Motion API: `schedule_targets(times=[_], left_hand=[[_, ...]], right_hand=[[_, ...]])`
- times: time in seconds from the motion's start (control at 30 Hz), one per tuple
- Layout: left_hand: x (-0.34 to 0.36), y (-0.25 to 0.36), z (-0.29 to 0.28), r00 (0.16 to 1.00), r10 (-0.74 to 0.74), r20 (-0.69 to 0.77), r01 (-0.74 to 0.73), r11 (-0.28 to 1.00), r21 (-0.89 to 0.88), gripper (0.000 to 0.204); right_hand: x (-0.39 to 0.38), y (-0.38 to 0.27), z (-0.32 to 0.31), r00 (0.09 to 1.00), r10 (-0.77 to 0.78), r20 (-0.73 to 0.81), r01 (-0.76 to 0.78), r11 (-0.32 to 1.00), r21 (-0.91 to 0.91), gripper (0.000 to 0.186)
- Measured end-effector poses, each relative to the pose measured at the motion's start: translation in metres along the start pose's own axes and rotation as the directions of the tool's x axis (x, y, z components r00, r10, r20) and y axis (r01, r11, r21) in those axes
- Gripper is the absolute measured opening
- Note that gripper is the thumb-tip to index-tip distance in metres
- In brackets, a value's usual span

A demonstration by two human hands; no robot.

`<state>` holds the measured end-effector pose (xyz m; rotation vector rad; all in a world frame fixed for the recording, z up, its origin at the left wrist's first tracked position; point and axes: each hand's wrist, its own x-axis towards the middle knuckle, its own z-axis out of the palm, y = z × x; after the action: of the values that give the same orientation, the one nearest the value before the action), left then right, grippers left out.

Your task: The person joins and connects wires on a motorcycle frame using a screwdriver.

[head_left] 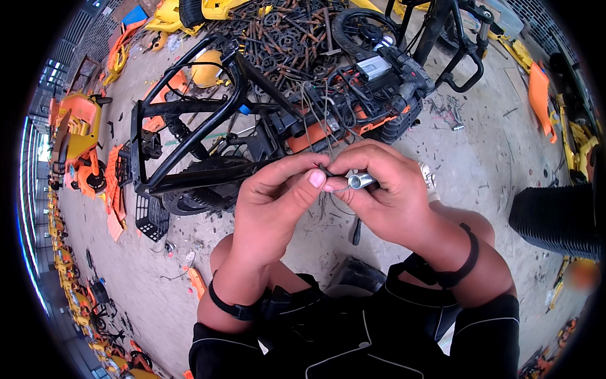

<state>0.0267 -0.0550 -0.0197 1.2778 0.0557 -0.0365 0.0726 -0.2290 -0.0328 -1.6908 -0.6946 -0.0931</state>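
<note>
Close together in front of me, my left hand (265,202) and my right hand (394,189) pinch a thin dark wire (324,169) between thumbs and fingertips. A hollow silver metal socket (360,181) is also tucked in my right hand, its open end pointing left past the fingers. Its other end is hidden by the palm. Just beyond my fingers, loose cables (308,120) rise from a partly stripped scooter (369,91) with an orange panel and exposed wiring. The exact ends of the wire are hidden by my fingertips.
A black tubular frame (142,151) lies at the left, beside a black tyre (202,196). Rusty metal parts (284,38) are heaped at the back. A black-handled tool (356,232) is on the floor below my hands. Stacked black crates (549,218) stand at the right.
</note>
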Motion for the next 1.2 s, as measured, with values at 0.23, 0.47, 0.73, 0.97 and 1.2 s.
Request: schedule_targets(times=[0.23,0.47,0.73,0.97,1.2], left_hand=[[0.001,0.0,-0.007,0.993,-0.116,0.017,0.116,0.993,0.006,0.024],[0.001,0.002,-0.005,0.996,-0.081,0.024,0.081,0.996,-0.035,0.02],[0.0,-0.001,-0.01,1.0,-0.006,0.007,0.005,0.996,0.093,0.021],[0.001,-0.007,-0.012,0.996,0.092,-0.016,-0.086,0.974,0.211,0.014],[0.002,-0.011,-0.008,0.977,0.206,-0.056,-0.175,0.922,0.345,0.016]], right_hand=[[-0.001,0.001,0.003,1.0,-0.016,-0.019,0.016,1.0,-0.016,0.019],[-0.002,0.0,0.008,0.998,-0.028,-0.056,0.025,0.998,-0.053,0.018],[-0.002,0.0,0.011,0.997,-0.049,-0.064,0.041,0.992,-0.118,0.019],[-0.005,0.003,0.013,0.997,-0.054,-0.046,0.046,0.986,-0.163,0.025],[-0.004,0.001,0.013,0.978,-0.208,-0.004,0.188,0.895,-0.404,0.025]])
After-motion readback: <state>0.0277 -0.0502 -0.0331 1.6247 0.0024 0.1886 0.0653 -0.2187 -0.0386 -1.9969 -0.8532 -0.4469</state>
